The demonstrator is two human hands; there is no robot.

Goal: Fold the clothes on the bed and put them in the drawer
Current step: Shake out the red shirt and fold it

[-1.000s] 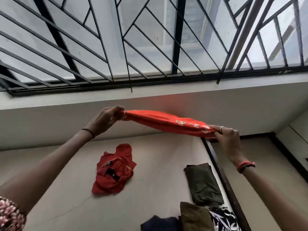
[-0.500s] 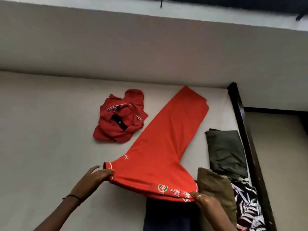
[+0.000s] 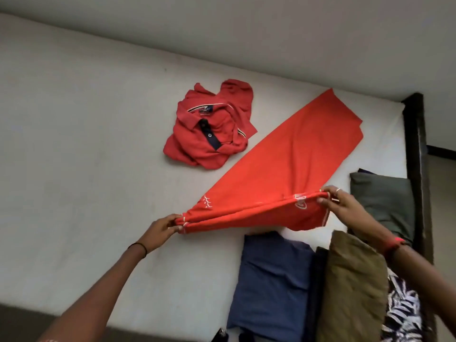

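Since half a second ago I've raised the near end of the long orange cotton shirt (image 3: 283, 169); its far end lies flat on the white-sheeted bed (image 3: 86, 144). My left hand (image 3: 162, 228) pinches the left corner, fingers pressed together. A crumpled red polo shirt (image 3: 209, 127) lies just beyond. My right hand (image 3: 345, 203) pinches the right corner. Below it, a folded navy garment (image 3: 269, 287), a folded olive garment (image 3: 352, 292), a folded dark green garment (image 3: 385, 196) and a black-and-white patterned cloth (image 3: 402, 314) crowd the bed's right side.
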